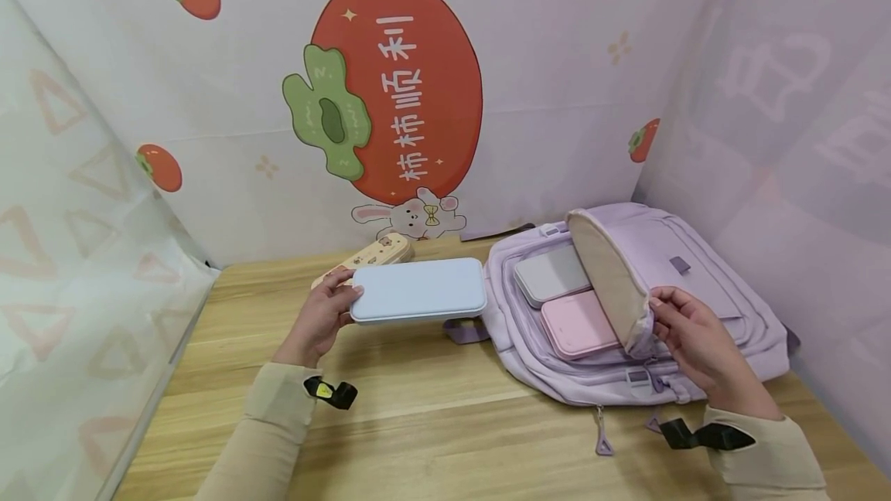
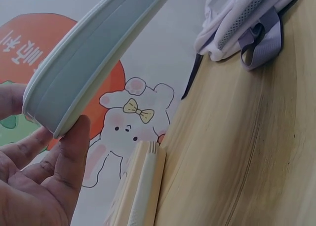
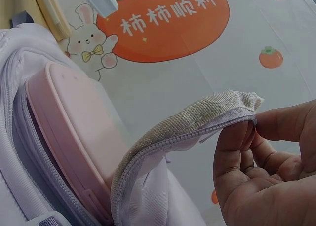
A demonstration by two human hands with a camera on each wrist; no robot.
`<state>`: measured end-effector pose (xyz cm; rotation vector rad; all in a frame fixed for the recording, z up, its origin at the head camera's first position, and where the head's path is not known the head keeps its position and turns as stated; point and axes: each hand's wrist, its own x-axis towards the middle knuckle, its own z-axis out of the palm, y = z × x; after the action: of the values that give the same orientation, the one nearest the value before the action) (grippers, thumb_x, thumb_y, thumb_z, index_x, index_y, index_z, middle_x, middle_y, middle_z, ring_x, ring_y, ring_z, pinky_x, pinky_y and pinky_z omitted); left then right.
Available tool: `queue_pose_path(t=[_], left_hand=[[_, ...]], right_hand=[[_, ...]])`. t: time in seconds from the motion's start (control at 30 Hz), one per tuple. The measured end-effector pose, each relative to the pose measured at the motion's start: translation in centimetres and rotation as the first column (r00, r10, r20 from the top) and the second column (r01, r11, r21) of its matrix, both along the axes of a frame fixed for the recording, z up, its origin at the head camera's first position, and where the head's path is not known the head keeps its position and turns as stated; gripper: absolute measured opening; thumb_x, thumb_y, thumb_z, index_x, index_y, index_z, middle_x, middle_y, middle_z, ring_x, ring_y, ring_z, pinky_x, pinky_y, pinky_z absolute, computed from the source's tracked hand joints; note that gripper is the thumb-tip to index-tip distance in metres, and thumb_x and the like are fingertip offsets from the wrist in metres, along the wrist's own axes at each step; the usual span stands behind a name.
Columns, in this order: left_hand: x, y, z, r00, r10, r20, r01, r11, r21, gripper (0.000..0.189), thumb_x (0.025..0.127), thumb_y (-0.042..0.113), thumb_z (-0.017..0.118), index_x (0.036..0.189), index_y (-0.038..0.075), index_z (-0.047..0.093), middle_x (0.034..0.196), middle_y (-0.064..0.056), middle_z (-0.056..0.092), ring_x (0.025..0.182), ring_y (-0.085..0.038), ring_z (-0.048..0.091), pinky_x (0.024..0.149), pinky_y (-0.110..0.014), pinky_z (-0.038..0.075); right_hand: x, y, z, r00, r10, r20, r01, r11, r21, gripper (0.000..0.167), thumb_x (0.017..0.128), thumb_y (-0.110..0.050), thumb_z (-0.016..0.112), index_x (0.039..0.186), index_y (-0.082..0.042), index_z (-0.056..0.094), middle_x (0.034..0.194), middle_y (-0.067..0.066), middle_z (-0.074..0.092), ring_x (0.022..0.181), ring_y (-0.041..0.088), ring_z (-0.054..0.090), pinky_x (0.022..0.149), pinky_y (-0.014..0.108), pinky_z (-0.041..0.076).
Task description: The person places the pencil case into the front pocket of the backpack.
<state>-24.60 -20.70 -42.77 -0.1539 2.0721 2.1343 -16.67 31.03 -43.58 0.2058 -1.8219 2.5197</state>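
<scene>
A light blue zip case (image 1: pixel 418 288) is raised above the table, its left end gripped between the thumb and fingers of my left hand (image 1: pixel 322 319). In the left wrist view the case (image 2: pixel 84 63) shows its side edge. My right hand (image 1: pixel 696 335) pinches the zippered edge of the front flap (image 1: pixel 612 277) on a lilac backpack (image 1: pixel 710 277), which lies on the table. The flap is lifted, so the front pocket stands open. Inside that pocket lie a grey case (image 1: pixel 553 273) and a pink case (image 1: pixel 579 323), side by side; the flap covers their right ends.
A cream patterned pencil case (image 1: pixel 376 252) lies at the back of the wooden table (image 1: pixel 418 424), partly behind the blue case. Purple zip pulls (image 1: pixel 604 445) hang at the backpack's front. Printed cloth walls (image 1: pixel 543 99) stand behind and at both sides.
</scene>
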Motion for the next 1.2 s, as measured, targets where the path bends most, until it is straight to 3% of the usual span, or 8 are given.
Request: queue_pose_path(t=[0.2,0.47,0.73,1.2], left_hand=[[0.1,0.9,-0.1,0.999,0.039,-0.003,-0.039,0.999,0.034,0.05,0.104,0.001,0.055,0.15,-0.007,0.038,0.104,-0.004,0.058,0.074,-0.006,0.062,0.063,-0.022,0.055],[0.0,2.1,-0.6,1.0,0.02,0.0,-0.02,0.999,0.045,0.051,0.104,0.001,0.054,0.151,-0.008,0.037,0.103,-0.005,0.06,0.073,-0.006,0.063,0.063,-0.022,0.054],[-0.2,4.4,-1.1,0.999,0.025,0.022,-0.027,0.998,0.065,0.049,0.103,0.001,0.055,0.15,-0.004,0.042,0.115,-0.011,0.06,0.077,-0.01,0.063,0.065,-0.023,0.054],[-0.2,7.1,-1.1,1.0,0.005,0.006,-0.006,0.998,0.067,0.051,0.102,0.001,0.059,0.15,-0.005,0.043,0.108,-0.012,0.06,0.075,-0.01,0.062,0.062,-0.024,0.053]], right_hand=[[0.0,0.0,0.0,1.0,0.006,-0.001,-0.006,1.0,-0.004,0.025,0.109,0.003,0.042,0.106,-0.011,0.062,0.094,-0.003,0.059,0.082,0.006,0.057,0.069,0.018,0.048],[-0.1,-0.1,0.0,1.0,0.015,-0.013,-0.015,1.0,-0.02,0.025,0.108,0.004,0.043,0.106,-0.011,0.063,0.094,-0.002,0.059,0.081,0.006,0.057,0.069,0.018,0.048],[0.1,-0.1,0.1,1.0,0.006,-0.006,-0.006,1.0,-0.014,0.025,0.108,0.004,0.043,0.105,-0.011,0.063,0.094,-0.002,0.059,0.08,0.006,0.056,0.067,0.018,0.047],[0.0,0.0,0.0,1.0,0.009,-0.007,-0.009,1.0,-0.026,0.024,0.109,0.004,0.043,0.106,-0.01,0.062,0.094,-0.002,0.059,0.081,0.005,0.057,0.068,0.017,0.047]])
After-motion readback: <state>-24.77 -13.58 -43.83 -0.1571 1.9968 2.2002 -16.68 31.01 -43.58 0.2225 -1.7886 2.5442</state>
